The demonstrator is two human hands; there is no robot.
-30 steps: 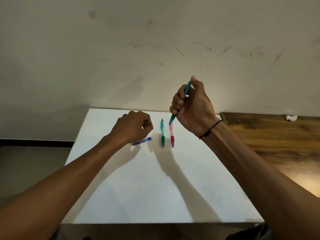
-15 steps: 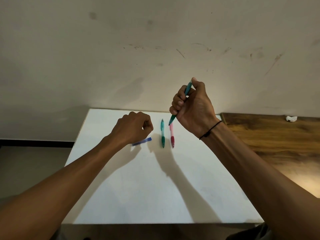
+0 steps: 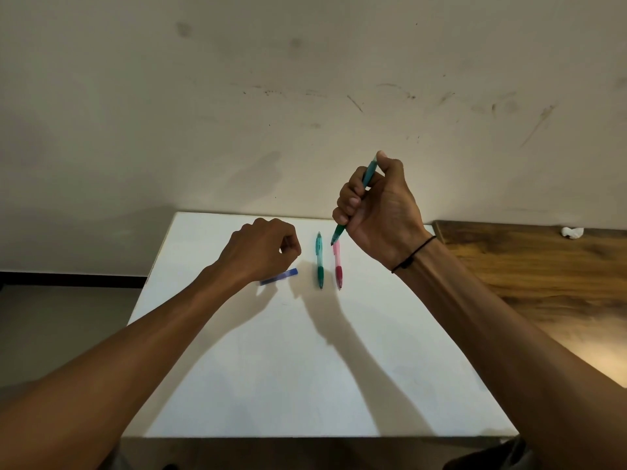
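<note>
One grip, the right hand, is clamping a teal pen, tip down, above the pink pen and green pen lying side by side on the tabletop, while the left hand is hovering curled over a blue pen, its hold not clear.

Plain room: scuffed wall, white table
</note>
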